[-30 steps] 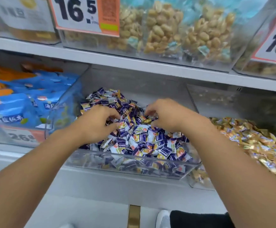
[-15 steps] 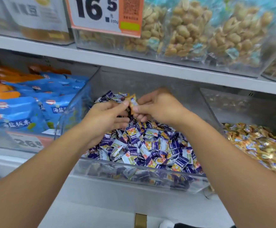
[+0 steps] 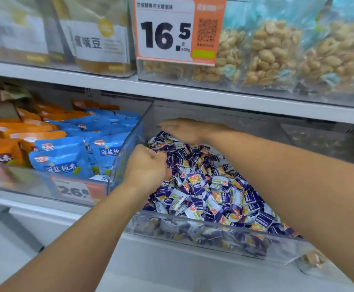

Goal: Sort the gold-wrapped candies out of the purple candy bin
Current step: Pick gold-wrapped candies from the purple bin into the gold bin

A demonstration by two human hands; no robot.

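Observation:
A clear plastic bin (image 3: 193,230) on the lower shelf holds a heap of purple-wrapped candies (image 3: 214,186). My left hand (image 3: 146,165) hovers at the heap's left side near the bin wall, fingers curled into a tight fist; the gold-wrapped candy it took is hidden inside the fingers. My right hand (image 3: 184,129) reaches across the back of the heap with its fingers stretched flat toward the left, touching the top candies. A few gold-wrapped candies (image 3: 313,258) of the neighbouring bin show under my right forearm at the lower right.
Blue snack bags (image 3: 66,157) and orange bags (image 3: 13,131) fill the bin to the left, behind a 26.8 price tag (image 3: 77,190). The upper shelf (image 3: 193,93) hangs low over the bin, carrying peanut bags (image 3: 266,53) and a 16.5 tag (image 3: 165,30).
The hands met over the heap with a gold candy between them, then parted. My left hand drew back as a fist; my right hand stretched flat to the heap's back left. The view shifted left.

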